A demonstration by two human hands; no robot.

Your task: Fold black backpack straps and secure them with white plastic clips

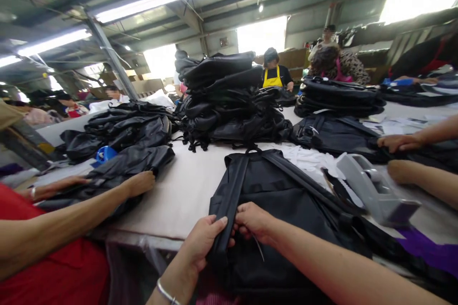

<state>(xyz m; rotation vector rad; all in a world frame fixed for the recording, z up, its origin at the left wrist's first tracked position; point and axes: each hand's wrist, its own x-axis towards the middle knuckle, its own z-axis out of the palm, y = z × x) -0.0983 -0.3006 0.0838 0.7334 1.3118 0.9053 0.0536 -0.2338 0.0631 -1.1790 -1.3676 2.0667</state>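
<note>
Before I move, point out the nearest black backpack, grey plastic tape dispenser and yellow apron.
Nearest black backpack (286, 204), head view: central panel.
Grey plastic tape dispenser (368, 196), head view: side wall.
Yellow apron (273, 80), head view: front.

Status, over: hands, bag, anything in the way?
Left hand gripping strap; right hand at its edge. Backpack straps-up. Tape dispenser off right, clear of both hands.

A grey tape dispenser (384, 205) (quite chunky) sits near purple material (429, 249).

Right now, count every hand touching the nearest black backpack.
2: the left hand on the left-side strap, the right hand at that strap's right edge. Parts of both are hidden; no other hand shows there.
</note>
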